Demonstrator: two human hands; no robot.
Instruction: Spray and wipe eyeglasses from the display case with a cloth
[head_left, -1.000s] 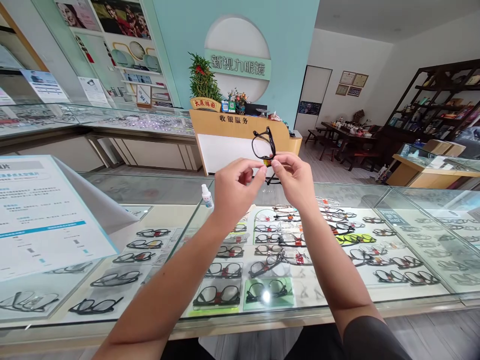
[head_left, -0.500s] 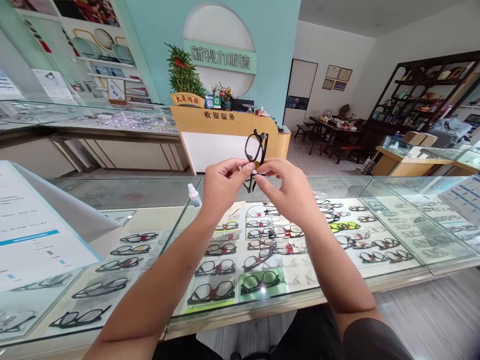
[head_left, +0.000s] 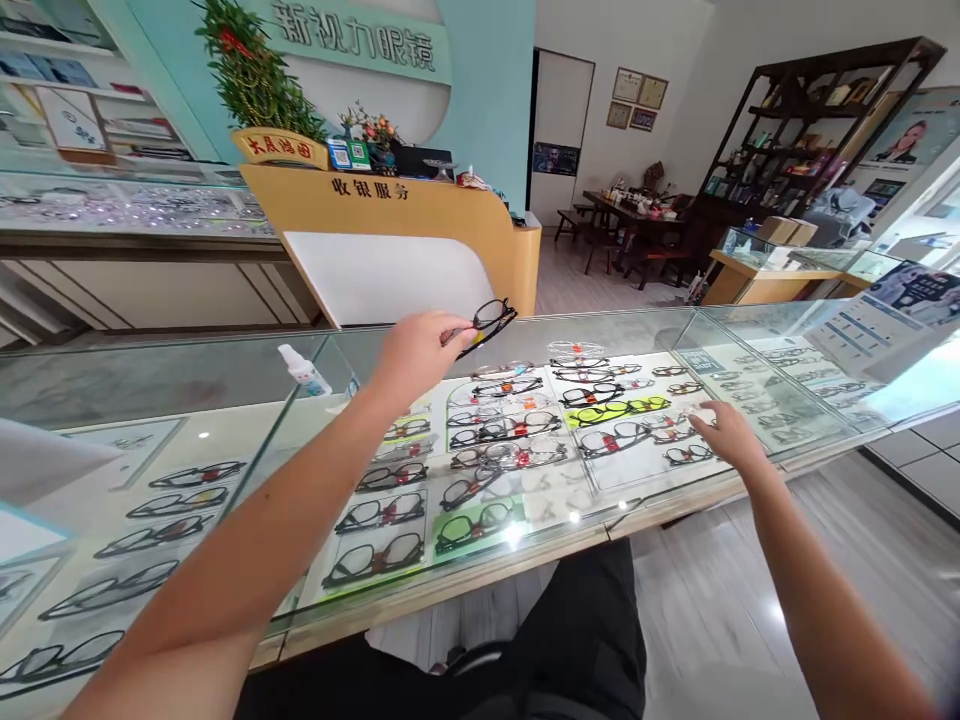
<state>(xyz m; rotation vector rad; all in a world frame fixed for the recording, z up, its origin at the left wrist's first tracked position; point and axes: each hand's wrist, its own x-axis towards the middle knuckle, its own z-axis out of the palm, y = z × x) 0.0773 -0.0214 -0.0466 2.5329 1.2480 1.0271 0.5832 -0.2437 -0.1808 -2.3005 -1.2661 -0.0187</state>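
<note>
A pair of black-framed eyeglasses (head_left: 491, 318) is held up at the far side of the glass counter, its near end pinched by my left hand (head_left: 427, 345). Part of the frame is hidden behind those fingers. My right hand (head_left: 727, 435) is off to the right, low over the counter's glass top, its thumb and index finger apart. Something small and pale shows by its fingertips, too unclear to name. Beneath the glass lie rows of eyeglasses (head_left: 517, 430), many with red tags, some on bright green cards (head_left: 615, 412).
A white bottle (head_left: 304, 370) leans at the left of the glass counter (head_left: 600, 515). To the right stands a printed leaflet (head_left: 859, 330). Beyond the counter are a yellow-and-white cashier desk (head_left: 390, 270), a dark table with benches (head_left: 630, 210) and a shelf (head_left: 810, 120).
My right hand has let go of the eyeglasses and moved right and down toward the counter top. The left keeps hold of them, now tilted lower. The view has turned right and down.
</note>
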